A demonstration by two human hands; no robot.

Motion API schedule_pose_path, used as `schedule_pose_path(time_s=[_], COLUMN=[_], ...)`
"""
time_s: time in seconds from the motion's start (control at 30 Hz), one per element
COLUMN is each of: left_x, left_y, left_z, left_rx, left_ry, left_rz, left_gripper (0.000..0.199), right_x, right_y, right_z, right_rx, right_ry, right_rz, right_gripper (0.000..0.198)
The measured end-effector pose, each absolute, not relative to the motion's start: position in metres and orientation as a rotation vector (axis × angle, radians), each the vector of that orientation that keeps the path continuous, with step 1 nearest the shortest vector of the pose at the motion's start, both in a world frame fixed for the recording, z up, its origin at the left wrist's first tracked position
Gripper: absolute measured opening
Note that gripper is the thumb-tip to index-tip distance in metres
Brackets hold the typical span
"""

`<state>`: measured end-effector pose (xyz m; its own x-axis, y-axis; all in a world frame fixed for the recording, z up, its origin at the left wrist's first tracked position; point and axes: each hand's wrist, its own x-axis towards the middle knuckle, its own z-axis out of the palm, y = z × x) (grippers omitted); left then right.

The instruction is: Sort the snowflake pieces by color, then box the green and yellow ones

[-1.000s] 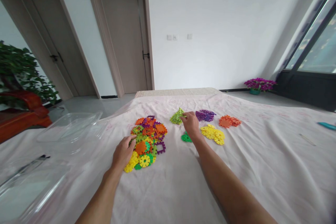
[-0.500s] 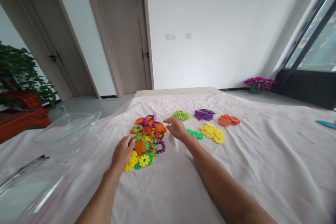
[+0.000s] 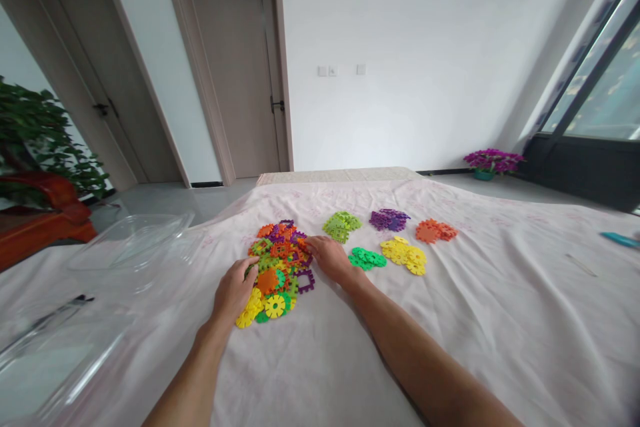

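Observation:
A mixed heap of plastic interlocking building pieces (image 3: 280, 250) lies on the cloth, with orange, purple, green and yellow pieces overlapping. My left hand (image 3: 235, 288) rests against the heap's left side, its thumb and fingers apart and slightly bent, holding nothing that I can see. At the heap's right edge, my right hand (image 3: 330, 259) has its fingertips closed on an orange building piece (image 3: 301, 242), which they partly cover. Single-colour piles lie to the right: light green pieces (image 3: 342, 223), purple pieces (image 3: 390, 219), orange pieces (image 3: 436, 231), green pieces (image 3: 367, 258) and yellow pieces (image 3: 406, 253).
Clear plastic containers (image 3: 130, 240) stand on the left, a dark thin object (image 3: 55, 317) among them. A pale wrinkled cloth (image 3: 320, 373) covers the table. On the right lie a small whitish strip (image 3: 581, 265) and a blue object (image 3: 620, 239).
My right hand has moved left and down from above the light green pile onto the orange piece at the heap's edge. A light green piece now shows at that pile's front. My left hand stayed put.

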<state>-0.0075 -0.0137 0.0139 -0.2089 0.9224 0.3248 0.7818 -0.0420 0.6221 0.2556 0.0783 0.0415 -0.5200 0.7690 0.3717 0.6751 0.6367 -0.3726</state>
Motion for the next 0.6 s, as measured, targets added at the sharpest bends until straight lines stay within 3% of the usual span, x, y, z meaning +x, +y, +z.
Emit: schedule_pose_path(time_s=[0.3, 0.6], left_x=[-0.007, -0.013], left_y=[-0.013, -0.009], left_z=[0.014, 0.007], left_rx=[1.838, 1.84], left_ry=[2.037, 2.033], left_rz=[1.061, 1.044], left_gripper=[0.041, 0.045], right_x=[0.279, 0.401], right_y=[0.097, 0.148], right_z=[0.059, 0.056], right_rx=[-1.362, -1.461], right_ry=[-1.834, -1.101], right_rz=[0.23, 0.233], right_gripper=[0.034, 0.048])
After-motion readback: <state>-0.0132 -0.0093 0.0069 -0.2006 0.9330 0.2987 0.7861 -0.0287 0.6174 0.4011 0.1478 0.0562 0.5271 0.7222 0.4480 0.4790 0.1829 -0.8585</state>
